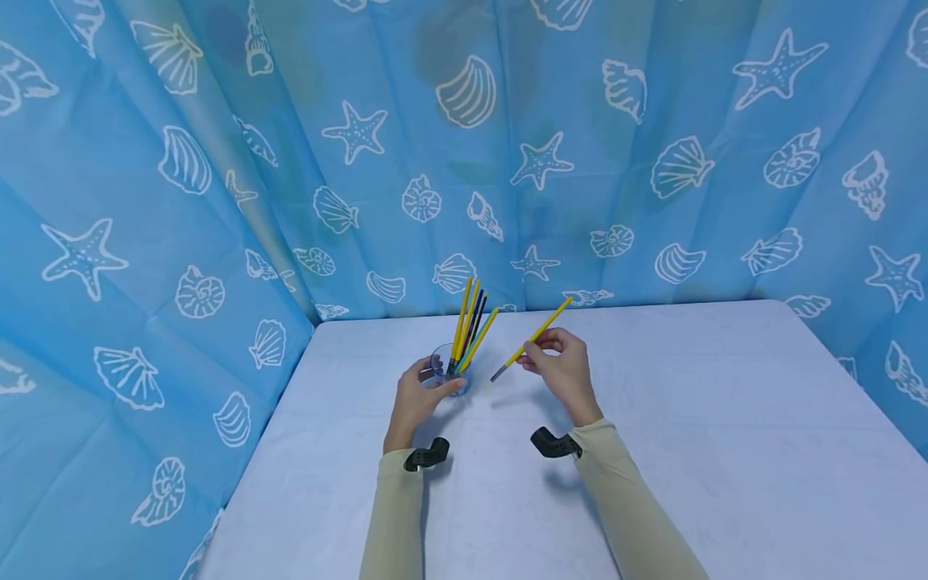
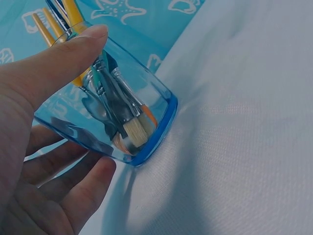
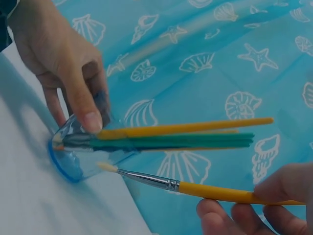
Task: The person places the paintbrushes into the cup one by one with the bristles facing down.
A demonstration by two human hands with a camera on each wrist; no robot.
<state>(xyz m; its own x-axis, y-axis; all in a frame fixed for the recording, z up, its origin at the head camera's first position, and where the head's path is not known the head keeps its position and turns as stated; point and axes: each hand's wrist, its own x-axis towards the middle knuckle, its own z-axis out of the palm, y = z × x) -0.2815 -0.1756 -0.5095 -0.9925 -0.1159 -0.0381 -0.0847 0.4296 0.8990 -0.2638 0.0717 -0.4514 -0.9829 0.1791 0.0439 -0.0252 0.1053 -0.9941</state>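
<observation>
My left hand point(image 1: 418, 400) grips a clear blue plastic cup point(image 2: 168, 110), thumb on the near side and fingers around the far side. Several brushes and tools with yellow, green and dark handles point(image 3: 195, 141) stand in the cup, bristles down; a pale flat bristle tip point(image 2: 135, 131) shows through its wall. To the right of the cup, my right hand point(image 1: 564, 372) pinches a yellow-handled paintbrush point(image 3: 215, 191) between thumb and fingers. The paintbrush slants, its pale bristles pointing down toward the cup and apart from it in the head view.
A white cloth point(image 1: 725, 419) covers the table. Blue curtains point(image 1: 406, 97) with white shells and starfish hang behind and along the left side. Each sleeve has a black curved wrist mount point(image 1: 554, 443) at its cuff.
</observation>
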